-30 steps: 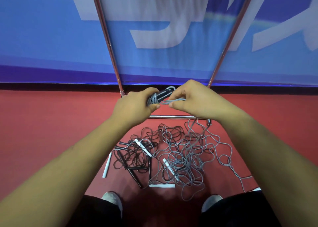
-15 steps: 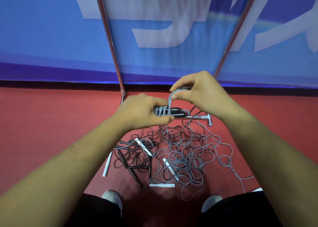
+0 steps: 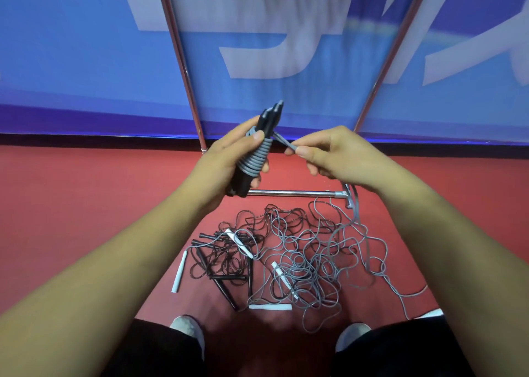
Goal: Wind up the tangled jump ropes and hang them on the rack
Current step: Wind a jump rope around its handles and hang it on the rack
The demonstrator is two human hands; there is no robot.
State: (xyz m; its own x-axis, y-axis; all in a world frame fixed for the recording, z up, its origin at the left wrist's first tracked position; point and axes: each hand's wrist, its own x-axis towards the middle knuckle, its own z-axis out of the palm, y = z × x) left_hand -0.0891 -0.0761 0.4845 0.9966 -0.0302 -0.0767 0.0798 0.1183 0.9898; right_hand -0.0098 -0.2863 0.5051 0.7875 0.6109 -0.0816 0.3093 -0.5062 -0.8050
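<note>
Winding stage. Left hand [image 3: 229,159] gripped the paired black handles [image 3: 270,116], fingers curled round them; right hand [image 3: 340,156] pinched the grey cord [image 3: 286,145] between thumb and forefinger. Half a second earlier the handles lay level — here they stood tilted upright, with more turns in the coil [image 3: 259,156], so this rope was judged part-wound. Remaining ropes [image 3: 303,265] lay tangled on the floor [image 3: 86,190] before the rack [image 3: 289,193]. Banner [image 3: 71,62] lettering — large, white, cropped — was unreadable.
</note>
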